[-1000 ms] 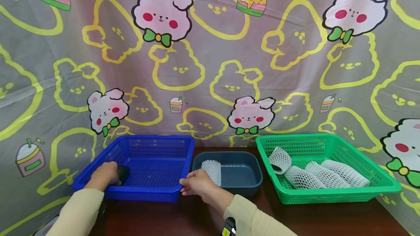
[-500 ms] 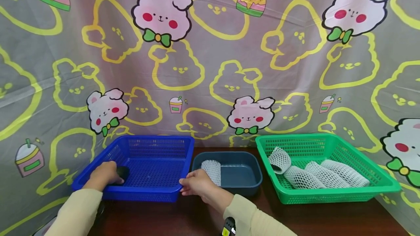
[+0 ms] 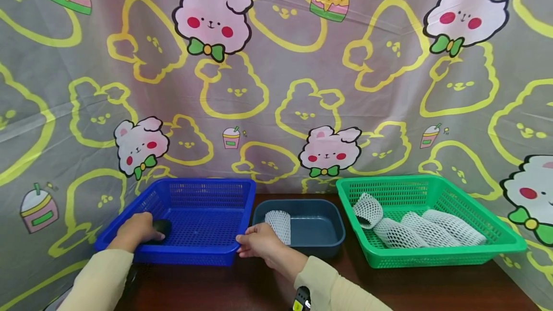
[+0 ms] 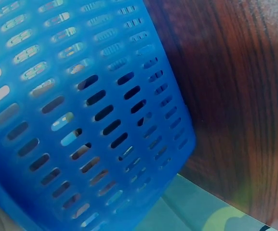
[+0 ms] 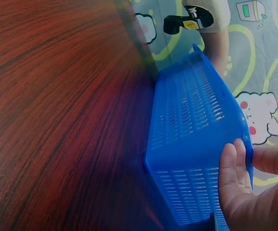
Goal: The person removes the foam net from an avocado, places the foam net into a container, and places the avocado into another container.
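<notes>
In the head view my left hand (image 3: 135, 229) reaches over the near left rim of the blue basket (image 3: 194, 248). It holds a dark green rounded thing (image 3: 162, 227), thumb along the near side; the rest of that thing is hidden under the hand. At the basket's near right corner my right hand (image 3: 263, 244) pinches the rim between thumb and fingers. The right wrist view shows this right hand (image 5: 252, 187) with its thumb inside and fingers outside the rim. Only the blue basket's slotted wall (image 4: 95, 120) fills the left wrist view, with neither hand's fingers plainly seen.
A dark blue-grey tub (image 3: 317, 229) stands beside the blue basket, with a white foam net sleeve (image 3: 278, 226) inside. To the right, a green basket (image 3: 432, 256) holds several foam net sleeves (image 3: 453, 227). A patterned curtain (image 3: 276, 71) hangs behind the brown table (image 3: 207, 287).
Both hands stay almost where they were. My left hand has shifted very slightly over the dark green thing, and its thumb shows more clearly. The right hand keeps its pinch on the rim.
</notes>
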{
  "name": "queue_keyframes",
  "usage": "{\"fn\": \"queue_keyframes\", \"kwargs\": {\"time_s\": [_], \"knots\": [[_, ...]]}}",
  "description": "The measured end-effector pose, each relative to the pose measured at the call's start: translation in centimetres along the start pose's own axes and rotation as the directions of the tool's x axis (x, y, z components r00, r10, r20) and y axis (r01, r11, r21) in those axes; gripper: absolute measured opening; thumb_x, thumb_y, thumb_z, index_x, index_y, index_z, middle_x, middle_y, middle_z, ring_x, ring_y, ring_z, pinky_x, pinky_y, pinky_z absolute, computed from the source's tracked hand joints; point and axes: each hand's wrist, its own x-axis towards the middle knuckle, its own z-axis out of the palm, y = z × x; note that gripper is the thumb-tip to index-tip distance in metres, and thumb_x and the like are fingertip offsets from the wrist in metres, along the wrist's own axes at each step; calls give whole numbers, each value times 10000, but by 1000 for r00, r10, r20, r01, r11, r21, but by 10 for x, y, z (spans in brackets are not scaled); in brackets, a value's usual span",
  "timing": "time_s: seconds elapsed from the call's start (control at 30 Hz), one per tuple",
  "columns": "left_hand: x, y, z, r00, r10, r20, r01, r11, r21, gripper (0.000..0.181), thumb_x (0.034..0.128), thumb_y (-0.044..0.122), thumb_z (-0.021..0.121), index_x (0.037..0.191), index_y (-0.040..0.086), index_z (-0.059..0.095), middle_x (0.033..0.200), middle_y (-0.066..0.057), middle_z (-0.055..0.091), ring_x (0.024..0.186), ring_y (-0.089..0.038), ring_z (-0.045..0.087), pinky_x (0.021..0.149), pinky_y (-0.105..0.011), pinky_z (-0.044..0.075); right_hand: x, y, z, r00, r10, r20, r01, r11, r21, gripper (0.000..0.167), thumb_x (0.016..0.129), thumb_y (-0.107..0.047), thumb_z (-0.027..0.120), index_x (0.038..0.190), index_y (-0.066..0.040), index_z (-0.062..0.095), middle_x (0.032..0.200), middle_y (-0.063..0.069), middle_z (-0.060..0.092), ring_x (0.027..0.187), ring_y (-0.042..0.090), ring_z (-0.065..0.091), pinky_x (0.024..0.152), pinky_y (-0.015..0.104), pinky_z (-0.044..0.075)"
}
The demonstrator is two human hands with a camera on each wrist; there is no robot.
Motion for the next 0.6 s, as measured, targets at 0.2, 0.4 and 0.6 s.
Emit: {"fn": "queue_keyframes", "kwargs": {"time_s": [0.2,0.4,0.6], "knots": [[0,-3,0,1000,14,-1,-14,1000,-24,554,746,342,840,913,-118,580,820,-200,584,750,-333,565,679,-531,479,-1,-1,-3,1000,13,4,-13,1000,-27,98,926,-65,646,895,23,617,726,101,662,602,158,639,620,338,576],[-1,-5,-5,1000,13,-22,-14,999,-41,538,751,332,834,893,-121,581,799,-191,591,744,-336,570,685,-528,477,-1,-3,-9,1000,15,-7,-15,999,-49,174,921,-111,669,981,41,611,752,111,670,624,170,650,629,357,578],[-3,-5,-7,999,26,-30,-28,998,-53,584,746,345,836,930,-151,587,815,-198,598,742,-323,558,685,-520,477,-6,-11,-22,999,-22,48,26,997,-67,173,922,-97,659,972,64,620,761,132,675,630,159,645,639,361,578]]}}
